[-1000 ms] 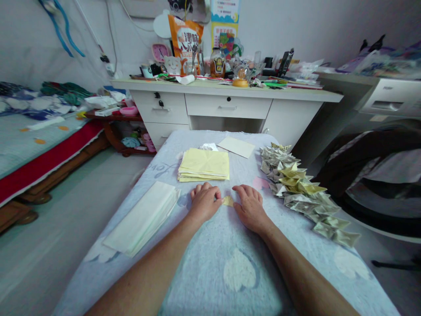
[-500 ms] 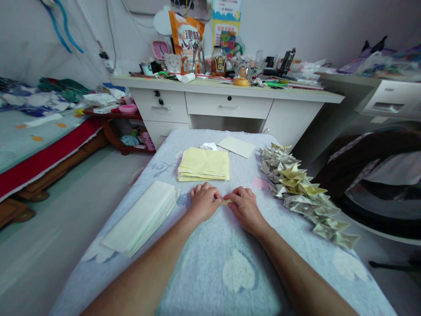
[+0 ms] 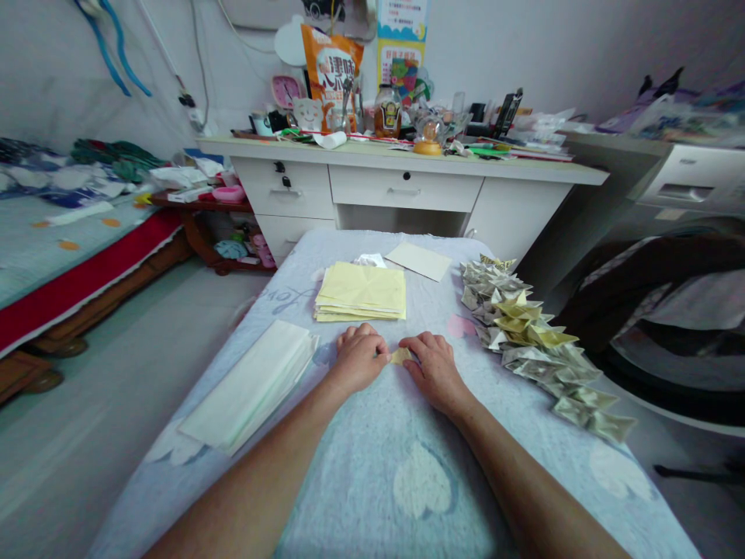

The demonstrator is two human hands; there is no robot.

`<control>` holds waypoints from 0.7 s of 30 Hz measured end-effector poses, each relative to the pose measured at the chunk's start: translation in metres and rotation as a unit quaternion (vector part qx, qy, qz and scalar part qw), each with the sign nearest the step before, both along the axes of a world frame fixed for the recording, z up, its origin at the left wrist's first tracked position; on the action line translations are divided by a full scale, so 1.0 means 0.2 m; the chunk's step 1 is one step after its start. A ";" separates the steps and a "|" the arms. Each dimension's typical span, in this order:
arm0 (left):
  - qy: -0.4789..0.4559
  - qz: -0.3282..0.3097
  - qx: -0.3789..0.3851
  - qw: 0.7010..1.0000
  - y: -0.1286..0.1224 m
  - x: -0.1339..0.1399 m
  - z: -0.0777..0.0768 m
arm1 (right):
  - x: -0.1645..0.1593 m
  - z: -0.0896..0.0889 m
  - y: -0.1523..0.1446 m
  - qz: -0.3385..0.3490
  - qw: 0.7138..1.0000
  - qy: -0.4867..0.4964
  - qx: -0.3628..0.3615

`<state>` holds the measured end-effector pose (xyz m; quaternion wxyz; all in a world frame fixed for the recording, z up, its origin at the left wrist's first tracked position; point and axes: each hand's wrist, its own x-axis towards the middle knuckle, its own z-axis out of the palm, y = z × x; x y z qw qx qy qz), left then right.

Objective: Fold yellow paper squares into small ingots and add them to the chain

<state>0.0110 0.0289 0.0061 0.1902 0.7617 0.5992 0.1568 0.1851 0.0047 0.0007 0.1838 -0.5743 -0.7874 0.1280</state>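
Between my hands is a small folded piece of yellowish paper, close to the tablecloth. My left hand pinches its left end between thumb and forefinger, the other fingers curled. At its right end, my right hand holds it with the forefinger along the far side and the thumb on the near side. Just beyond lies a stack of yellow paper sheets. A pile of long white-green folded paper rests to the left. Rows of pointed folded paper pieces, grey and yellow, line the right side.
The table wears a light blue patterned cloth. A pale card and crumpled white paper lie behind the yellow stack. Beyond stands a cluttered white desk; a washing machine is at right, a bed at left.
The folded paper shows more of its face between my hands. My right forefinger and thumb have spread slightly apart; my left hand has barely moved.
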 end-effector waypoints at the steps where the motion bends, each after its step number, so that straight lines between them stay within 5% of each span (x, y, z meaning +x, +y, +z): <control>1: -0.001 -0.004 0.006 1.000 0.00 0.00 0.00 | 0.00 0.00 0.00 0.001 1.000 -0.001 -0.001; 21: 0.012 -0.017 0.054 0.998 -0.01 -0.03 -0.01 | 0.00 -0.01 0.01 -0.020 1.000 0.013 0.003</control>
